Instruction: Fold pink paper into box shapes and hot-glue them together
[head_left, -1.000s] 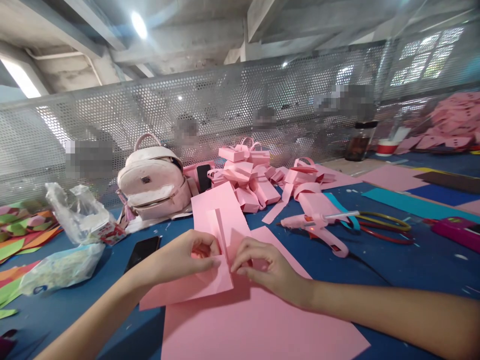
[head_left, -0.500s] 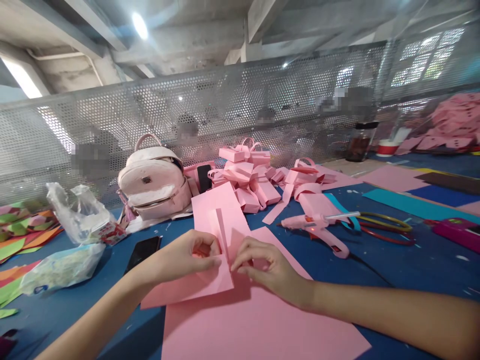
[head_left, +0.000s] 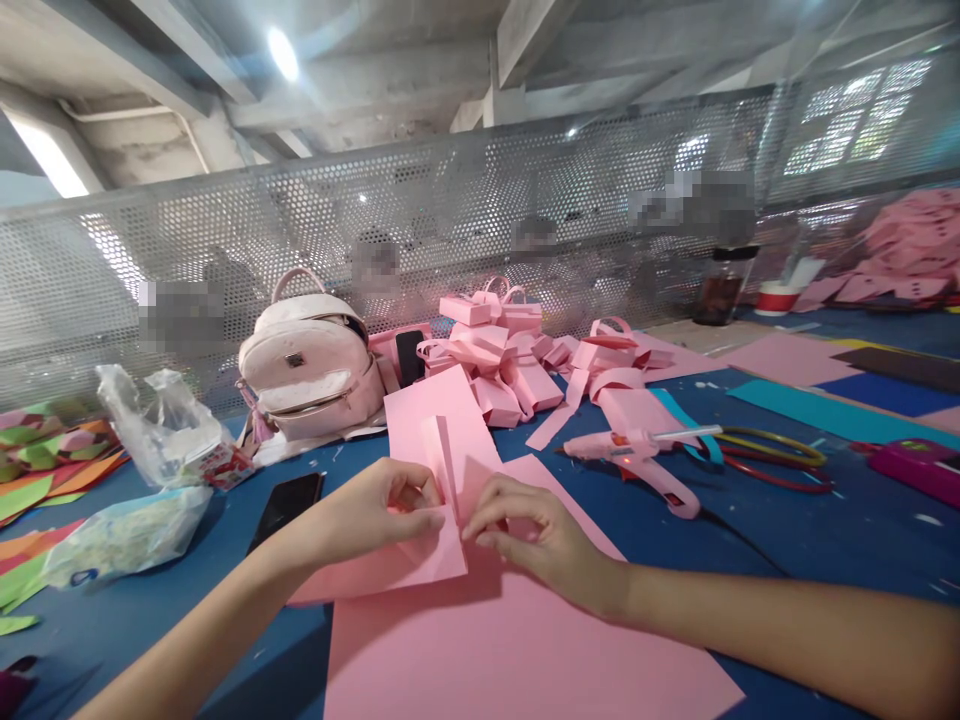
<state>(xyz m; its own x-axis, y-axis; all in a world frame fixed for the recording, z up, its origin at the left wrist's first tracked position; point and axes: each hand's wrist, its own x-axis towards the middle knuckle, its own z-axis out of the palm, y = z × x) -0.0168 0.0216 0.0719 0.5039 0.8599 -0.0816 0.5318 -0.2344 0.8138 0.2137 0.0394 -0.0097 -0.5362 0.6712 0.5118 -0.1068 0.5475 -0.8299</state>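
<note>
Fingers of my left hand are closed on a folded pink paper piece, whose narrow flap stands upright between my hands. My right hand pinches the right edge of that same piece. Beneath lies a large pink sheet, with another pink sheet behind the folded piece. A pink glue gun rests on its side to the right of my right hand, its cable running toward my forearm.
Beyond my hands are a pink backpack and a heap of pink paper boxes. A black phone and plastic bags lie left. Scissors and a magenta tool sit right on the blue table.
</note>
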